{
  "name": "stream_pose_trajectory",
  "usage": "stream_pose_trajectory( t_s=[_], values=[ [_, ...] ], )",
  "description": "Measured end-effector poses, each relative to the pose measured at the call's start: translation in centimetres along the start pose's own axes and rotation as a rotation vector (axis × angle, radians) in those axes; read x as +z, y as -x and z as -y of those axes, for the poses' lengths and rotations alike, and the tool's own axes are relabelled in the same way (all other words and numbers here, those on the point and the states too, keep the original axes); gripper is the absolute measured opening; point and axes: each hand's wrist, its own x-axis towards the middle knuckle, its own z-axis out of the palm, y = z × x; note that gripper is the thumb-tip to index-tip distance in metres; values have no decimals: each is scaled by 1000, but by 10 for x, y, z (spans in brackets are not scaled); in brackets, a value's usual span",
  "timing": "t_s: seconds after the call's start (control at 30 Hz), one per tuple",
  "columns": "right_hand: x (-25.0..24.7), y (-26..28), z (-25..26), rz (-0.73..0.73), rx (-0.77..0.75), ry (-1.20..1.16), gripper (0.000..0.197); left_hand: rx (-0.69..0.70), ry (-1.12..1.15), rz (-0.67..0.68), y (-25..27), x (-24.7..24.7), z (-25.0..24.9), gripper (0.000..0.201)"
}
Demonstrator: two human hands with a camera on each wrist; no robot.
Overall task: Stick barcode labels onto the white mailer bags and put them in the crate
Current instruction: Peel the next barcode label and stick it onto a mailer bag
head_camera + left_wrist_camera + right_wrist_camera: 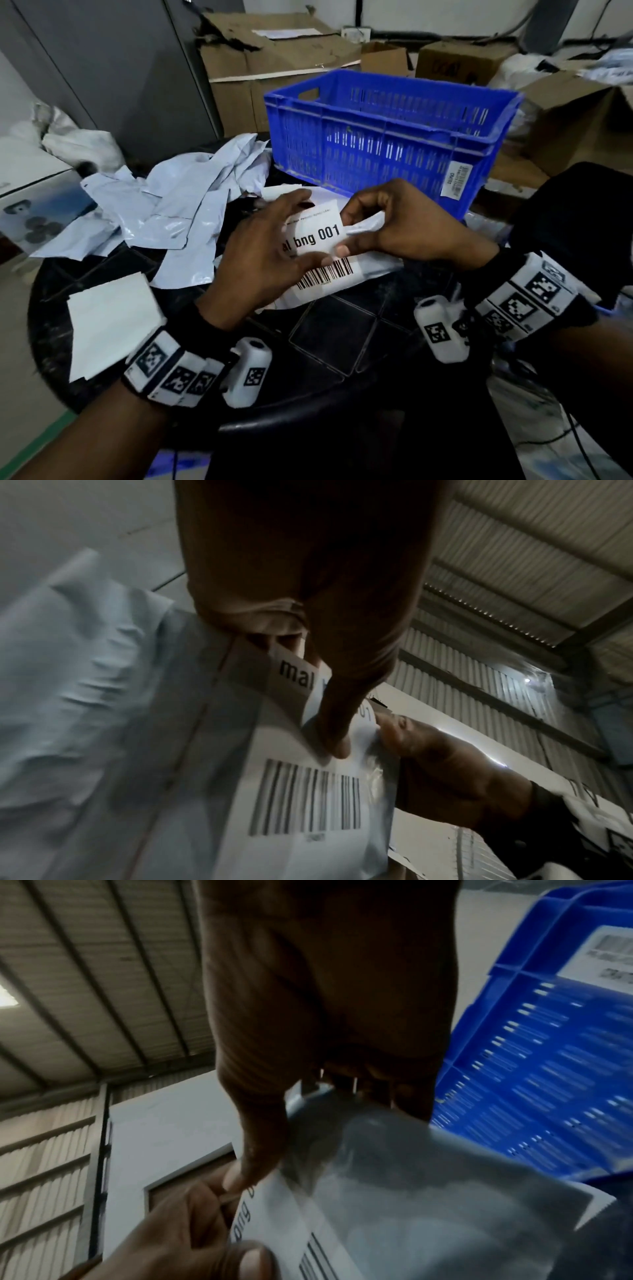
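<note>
Sam: Hands first. What do they hold?

Mia: Both hands hold a white label [317, 236] with black words on it and a barcode at the bottom. The left hand [263, 253] has its thumb on top of the label and its fingers [294, 198] curled round the far edge, so it pinches the label.

Sam: And the right hand [404, 229]?

Mia: Its thumb and first finger pinch the right edge of the label. The right wrist view shows shiny backing paper [428, 1191] bent away under that edge. The other fingers are curled in.

Sam: Where is the label?

Mia: It is in front of the person, above the dark round counter [342, 342]. A white bag [370, 270] lies just under it. I cannot tell if the label is stuck to the bag.

Sam: Where is the crate?

Mia: The blue crate [383, 137] stands at the back of the counter, just behind the hands. It has little slots in its walls and a small sticker [457, 180] on its right corner. I cannot see the inside of it.

Sam: Are there more bags?

Mia: Yes. A messy pile of white bags [178, 205] lies on the counter, left of the hands. A plain white sheet [113, 318] lies near the left wrist. Brown cardboard boxes [274, 61] stand behind the crate.
</note>
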Motion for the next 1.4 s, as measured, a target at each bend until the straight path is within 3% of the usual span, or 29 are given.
stream_pose_trajectory(
  t_s=[0.17, 0.43, 0.53, 0.6, 0.67, 0.73, 0.77, 0.9, 1.0, 1.1, 1.2, 1.3, 1.37, 1.4],
  values=[
    [-6, 8, -5, 51, 75, -212, 18, -35, 99, -5, 10, -6, 13, 100],
    [-1, 12, -13, 3, 84, -150, 18, -73, 168, -14, 25, -9, 16, 122],
    [6, 16, -11, -36, 104, -467, 41, -60, 228, -40, 28, -9, 16, 126],
    [11, 18, -18, -9, 177, -720, 80, -51, 250, -68, 30, -12, 14, 127],
    [18, 20, -28, 36, 247, -820, 120, -58, 256, -103, 32, -16, 8, 129],
    [26, 20, -36, 92, 297, -820, 136, -60, 249, -135, 33, -21, 1, 135],
    [29, 20, -37, 114, 300, -816, 131, -51, 253, -133, 33, -24, -2, 139],
    [34, 18, -31, 191, 221, -802, 76, -40, 281, -57, 28, -37, -3, 145],
    [44, 15, -32, 210, 274, -764, 66, -82, 188, -21, 20, -40, 2, 140],
    [59, 14, -47, 187, 449, -681, 54, -162, -34, 19, 19, -31, 12, 138],
    [68, 18, -64, 188, 611, -544, 48, -53, -291, 65, 26, -11, 24, 116],
    [62, 18, -64, 156, 631, -423, 34, 113, -289, 335, 39, 10, 22, 91],
    [54, 18, -56, 90, 567, -157, 30, 78, -333, 637, 52, 22, 20, 101],
    [49, 20, -58, 51, 480, 117, 49, 75, -407, 767, 55, 29, 21, 109]
  ],
)
